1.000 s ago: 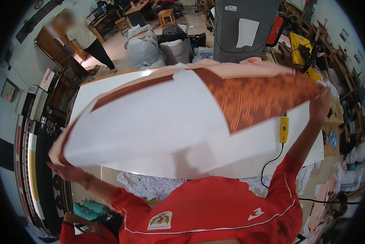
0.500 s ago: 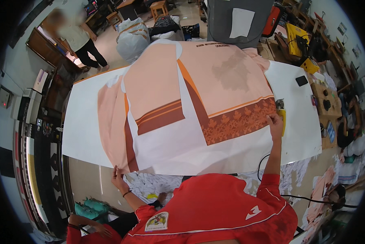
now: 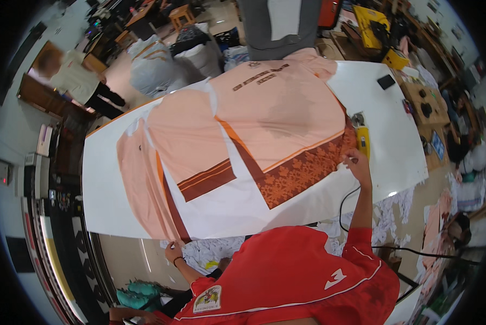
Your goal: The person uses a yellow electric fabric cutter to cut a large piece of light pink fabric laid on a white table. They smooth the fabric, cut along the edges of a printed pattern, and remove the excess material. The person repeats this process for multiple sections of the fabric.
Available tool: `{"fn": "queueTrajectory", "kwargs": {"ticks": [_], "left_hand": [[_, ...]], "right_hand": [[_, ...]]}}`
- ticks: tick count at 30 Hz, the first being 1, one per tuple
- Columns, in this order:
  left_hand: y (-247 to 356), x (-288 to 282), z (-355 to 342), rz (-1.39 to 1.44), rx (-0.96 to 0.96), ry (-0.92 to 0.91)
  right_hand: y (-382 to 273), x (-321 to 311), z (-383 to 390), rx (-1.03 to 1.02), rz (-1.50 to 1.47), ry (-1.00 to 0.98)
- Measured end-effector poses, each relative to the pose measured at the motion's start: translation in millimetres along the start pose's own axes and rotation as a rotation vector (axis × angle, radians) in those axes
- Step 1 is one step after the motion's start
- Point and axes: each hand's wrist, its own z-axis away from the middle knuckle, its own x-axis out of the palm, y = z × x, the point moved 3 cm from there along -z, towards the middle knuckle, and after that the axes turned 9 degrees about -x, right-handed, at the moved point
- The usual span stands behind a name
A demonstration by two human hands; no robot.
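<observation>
A large printed fabric sheet (image 3: pixel 286 114) lies over the white tabletop, with peach garment panels, brown leafy borders and white areas between them. My left hand (image 3: pixel 173 252) is closed at the sheet's near left corner, pinching its edge. At the right end of the leafy border, my right hand (image 3: pixel 358 164) has its fingers pressed together on the fabric edge. A yellow handheld cutting machine (image 3: pixel 363 142) stands just beyond my right hand, beside the sheet; a black cable runs nearby.
A dark phone (image 3: pixel 386 82) lies on the white table (image 3: pixel 400 141) at the right. Stuffed white bags (image 3: pixel 156 70) and a grey bin-like box (image 3: pixel 278 32) stand behind it. Fabric scraps (image 3: pixel 208 254) cover the floor near me. Another person (image 3: pixel 80 81) stands at the far left.
The fabric sheet has shifted a little toward me, its near left corner now lower. Both hands have come down with it. The view has also turned slightly, and the standing person has shifted.
</observation>
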Motion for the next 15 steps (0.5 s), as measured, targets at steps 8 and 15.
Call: {"fn": "queueTrajectory", "kwargs": {"ticks": [8,15], "left_hand": [[136.7,64.6,57.1,0.094,0.484,0.063],[208.4,124.5,117.7,-0.167,0.554,-0.1]], "right_hand": [[83.7,-74.3,-29.3,0.12,0.627,0.665],[135.8,-61.0,-76.6,0.408,0.267,0.295]]}}
